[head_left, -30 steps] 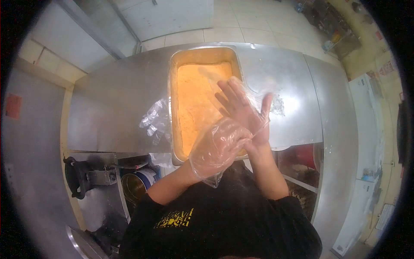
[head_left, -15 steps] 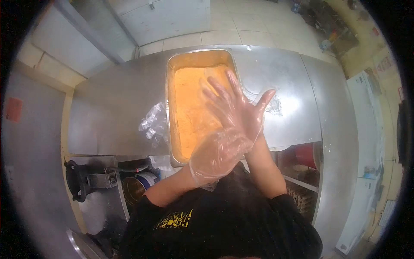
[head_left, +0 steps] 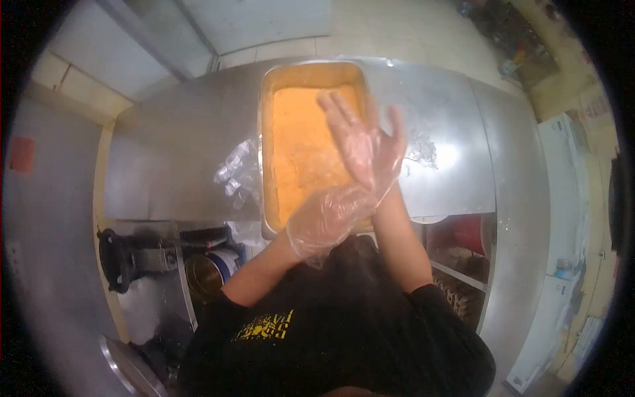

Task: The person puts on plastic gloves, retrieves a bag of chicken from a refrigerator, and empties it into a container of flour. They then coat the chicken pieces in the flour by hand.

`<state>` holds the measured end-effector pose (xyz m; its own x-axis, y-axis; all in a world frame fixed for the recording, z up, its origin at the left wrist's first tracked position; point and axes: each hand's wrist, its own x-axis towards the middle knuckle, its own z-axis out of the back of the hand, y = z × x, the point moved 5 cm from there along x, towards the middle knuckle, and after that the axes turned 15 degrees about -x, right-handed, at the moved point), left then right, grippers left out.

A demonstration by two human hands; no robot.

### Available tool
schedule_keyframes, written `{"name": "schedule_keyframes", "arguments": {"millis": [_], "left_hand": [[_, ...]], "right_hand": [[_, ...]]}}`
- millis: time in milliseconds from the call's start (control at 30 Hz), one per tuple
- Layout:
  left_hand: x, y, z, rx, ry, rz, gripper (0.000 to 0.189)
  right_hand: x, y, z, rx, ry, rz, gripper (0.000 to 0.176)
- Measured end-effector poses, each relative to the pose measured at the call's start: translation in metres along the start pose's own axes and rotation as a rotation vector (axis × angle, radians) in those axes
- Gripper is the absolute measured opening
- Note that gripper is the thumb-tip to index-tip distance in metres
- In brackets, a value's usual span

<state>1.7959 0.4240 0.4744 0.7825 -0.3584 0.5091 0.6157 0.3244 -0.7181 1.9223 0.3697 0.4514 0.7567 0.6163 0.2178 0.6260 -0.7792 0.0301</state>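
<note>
Both of my hands wear clear plastic gloves. My left hand (head_left: 331, 217) is closed at my right wrist, gripping the cuff of the plastic glove (head_left: 374, 192); its fingertips are partly hidden. With fingers apart and holding nothing, my right hand (head_left: 372, 149) is raised over the right side of a deep metal pan (head_left: 262, 142). A flat layer of orange, crumbly-looking food (head_left: 301, 135) covers the pan's bottom. The right fingertips are blurred by motion.
The pan stands on a steel table (head_left: 178, 159). Crumpled clear plastic (head_left: 238, 169) lies left of it, and more thin plastic (head_left: 421, 151) lies to the right. Below the table are a metal can (head_left: 205, 274), a red container (head_left: 468, 235) and stacked egg trays (head_left: 453, 296).
My right hand has turned and its spread fingers have drawn somewhat closer together. My left hand remains at the right wrist. The whole view has shifted slightly.
</note>
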Motion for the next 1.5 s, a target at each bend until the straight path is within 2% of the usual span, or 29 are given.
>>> {"name": "schedule_keyframes", "arguments": {"millis": [100, 133, 233, 300, 333, 400, 433, 467, 533, 633, 733, 833, 933, 1000, 1033, 1067, 1133, 1233, 1333, 1433, 1500], "left_hand": [[-0.010, 0.015, -0.012, -0.130, -0.091, 0.025, 0.017], [-0.015, 0.019, -0.015, -0.238, -0.110, 0.113, 0.015], [-0.022, 0.025, -0.013, -0.510, -0.149, 0.417, 0.014], [-0.041, 0.042, -0.007, -0.609, -0.143, 0.693, 0.018], [-0.053, 0.049, 0.001, -0.426, -0.030, 0.657, 0.028], [-0.081, 0.062, 0.021, -0.374, -0.027, 0.844, 0.033], [-0.094, 0.069, 0.028, -0.346, -0.022, 0.936, 0.036], [-0.104, 0.076, 0.036, -0.314, -0.069, 0.917, 0.038], [-0.124, 0.094, 0.045, -0.248, -0.162, 0.877, 0.046], [-0.137, 0.111, 0.035, -0.723, -0.472, 0.901, 0.059], [-0.147, 0.134, 0.028, -0.977, -0.596, 0.902, 0.064], [-0.160, 0.160, 0.020, -1.135, -0.967, 0.894, 0.058], [-0.143, 0.174, 0.020, -1.463, -1.162, 0.917, 0.050], [-0.111, 0.188, 0.016, -2.202, -0.650, 0.355, 0.054], [-0.114, 0.193, 0.010, -2.234, -0.545, 0.336, 0.054], [-0.111, 0.190, 0.009, -2.258, -0.438, 0.318, 0.054], [-0.100, 0.164, 0.017, -1.724, -0.611, 0.827, 0.051], [-0.074, 0.138, 0.023, -1.654, -0.647, 0.811, 0.050], [-0.070, 0.136, 0.023, -1.657, -0.708, 0.773, 0.046], [-0.076, 0.145, 0.019, -1.293, -0.679, 0.823, 0.042], [-0.074, 0.146, 0.019, -1.119, -0.725, 0.920, 0.038]], "right_hand": [[-0.011, -0.006, 0.002, -0.348, 0.034, 0.016, 0.072], [-0.015, -0.004, 0.023, -0.189, -0.005, -0.001, 0.062], [-0.011, 0.003, 0.050, -0.590, -0.354, 0.125, 0.060], [-0.014, 0.015, 0.074, -0.879, -0.494, 0.049, 0.061], [-0.016, 0.025, 0.091, -1.027, -0.558, 0.009, 0.063], [-0.018, 0.051, 0.151, -1.898, -0.472, -0.141, 0.057], [-0.018, 0.050, 0.158, -2.216, -0.440, -0.249, 0.051], [-0.018, 0.048, 0.165, -2.534, -0.388, -0.357, 0.044], [-0.012, 0.026, 0.155, -2.873, -0.355, -0.597, 0.028], [0.008, 0.013, 0.166, -3.172, -0.216, -0.784, 0.017], [0.021, 0.014, 0.158, -3.058, 0.046, -0.595, 0.016], [0.014, 0.013, 0.092, -2.805, 0.193, -0.314, 0.019], [0.007, 0.021, 0.046, -2.543, 0.293, -0.280, 0.017], [-0.002, 0.032, 0.036, -2.474, 0.247, -0.216, 0.017], [-0.005, 0.035, 0.033, -2.439, 0.220, -0.186, 0.016], [-0.008, 0.041, 0.040, -2.369, 0.087, -0.195, 0.016], [-0.020, 0.054, 0.066, -2.215, -0.181, -0.203, 0.017], [-0.028, 0.057, 0.074, -2.505, -0.156, -0.207, 0.017], [-0.035, 0.060, 0.089, -2.494, -0.288, -0.303, 0.025], [-0.041, 0.058, 0.090, -2.549, -0.336, -0.103, 0.027], [-0.043, 0.043, 0.059, -2.638, -0.388, 0.226, 0.035]]}}
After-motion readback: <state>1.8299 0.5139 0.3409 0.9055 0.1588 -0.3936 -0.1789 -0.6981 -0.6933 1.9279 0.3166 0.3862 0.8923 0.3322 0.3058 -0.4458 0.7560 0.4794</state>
